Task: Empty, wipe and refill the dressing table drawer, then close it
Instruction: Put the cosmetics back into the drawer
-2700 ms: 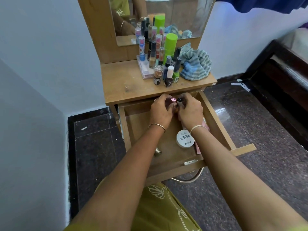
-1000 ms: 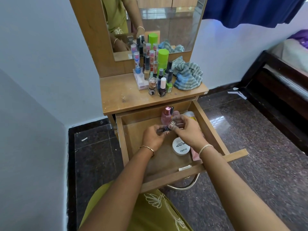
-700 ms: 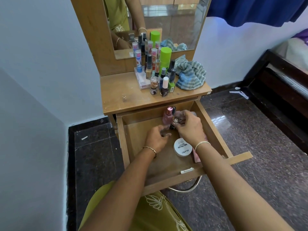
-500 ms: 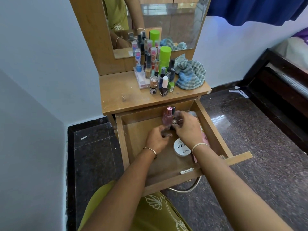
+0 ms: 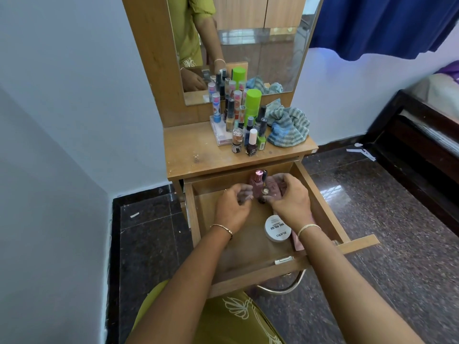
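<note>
The wooden drawer (image 5: 320, 202) is pulled out. A pink nail polish bottle (image 5: 256, 181) stands at its back with a black-capped bottle just behind it. My right hand (image 5: 291, 203) pinches a small dark nail polish bottle (image 5: 263, 194) right beside the pink one. My left hand (image 5: 232, 209) is curled just left of these bottles; its fingertips are blurred and I cannot tell if they touch anything. A white round tin (image 5: 277, 228) marked NAIL POLISH lies below my right hand. A flat pink item (image 5: 296, 240) lies partly under my right wrist.
On the tabletop (image 5: 196, 150) stand several bottles, a green-capped can (image 5: 252, 105) and a clear organiser, with a striped cloth (image 5: 289, 127) at the right. A mirror rises behind. Dark stone floor surrounds the table. A dark bed frame (image 5: 422, 145) is at the right.
The small dark bottle, held between both hands a second ago, now sits in my right fingers by the pink bottle. My left hand has drawn slightly left.
</note>
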Demonstrator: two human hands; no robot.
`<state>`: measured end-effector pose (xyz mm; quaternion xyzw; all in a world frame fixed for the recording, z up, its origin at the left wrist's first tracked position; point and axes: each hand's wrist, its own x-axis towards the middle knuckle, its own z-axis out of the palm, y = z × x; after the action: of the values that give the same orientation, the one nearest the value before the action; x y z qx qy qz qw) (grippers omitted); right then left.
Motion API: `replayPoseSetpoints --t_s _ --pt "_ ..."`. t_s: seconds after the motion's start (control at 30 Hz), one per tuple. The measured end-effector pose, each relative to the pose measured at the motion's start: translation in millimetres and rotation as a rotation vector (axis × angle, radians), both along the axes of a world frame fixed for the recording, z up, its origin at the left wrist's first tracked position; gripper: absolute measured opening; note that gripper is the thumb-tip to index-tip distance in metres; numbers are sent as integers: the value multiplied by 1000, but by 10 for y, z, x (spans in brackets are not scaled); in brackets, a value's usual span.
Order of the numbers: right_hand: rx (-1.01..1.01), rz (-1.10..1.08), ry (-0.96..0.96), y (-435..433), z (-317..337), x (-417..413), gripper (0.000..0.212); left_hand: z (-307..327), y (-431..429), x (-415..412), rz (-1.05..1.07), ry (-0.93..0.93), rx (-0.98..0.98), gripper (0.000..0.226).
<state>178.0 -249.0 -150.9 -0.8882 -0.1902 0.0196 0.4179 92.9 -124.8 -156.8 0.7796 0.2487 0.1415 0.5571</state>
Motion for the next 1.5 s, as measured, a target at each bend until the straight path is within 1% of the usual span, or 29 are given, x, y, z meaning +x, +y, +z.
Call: replayPoseSetpoints --t_s 0.1,0.2,0.23,0.3,0.37,0.47,0.57,0.67,0.8,0.93,1.0,1.1,1.2,1.27,1.33,1.4,1.5 --pt "81 -41 -54 4 136 -36 47 217 80 -19 103 -110 106 10" --pt "193 -64 -155 124 292 -55 43 463 220 20 216 -215 209 5" --pt "210 -58 -194 184 350 -51 42 539 281 52 247 -226 258 8" --pt "192 -32 -288 315 462 -14 43 669 410 147 274 -221 361 22" --pt "145 4 -352 447 552 37 48 762 518 242 240 -202 415 36" --pt "53 32 -438 601 644 105 52 843 603 357 108 -152 496 45" --pt "-22 46 -503 661 695 154 45 861 616 438 40 -114 538 44" --pt "-52 54 -505 676 719 174 34 823 619 465 55 -84 580 35" --pt "-28 109 -494 674 740 174 20 805 623 428 72 -118 572 33" --pt "-44 158 -479 634 751 137 16 821 605 408 100 -116 608 27" --pt "-9 164 -467 613 767 127 15 815 594 393 108 -112 596 25" --pt "73 145 -481 541 803 83 15 799 554 317 128 -165 510 27" --pt "170 123 -506 387 804 -10 20 774 473 172 163 -262 373 36" --pt "263 107 -478 228 759 -97 22 720 401 63 181 -279 289 40" --pt "331 77 -413 39 671 -197 26 626 317 -45 176 -279 227 35" --pt "334 57 -330 -139 553 -286 27 509 223 -144 158 -246 198 32" --pt "264 79 -239 -326 405 -325 24 359 115 -217 118 -161 163 31"
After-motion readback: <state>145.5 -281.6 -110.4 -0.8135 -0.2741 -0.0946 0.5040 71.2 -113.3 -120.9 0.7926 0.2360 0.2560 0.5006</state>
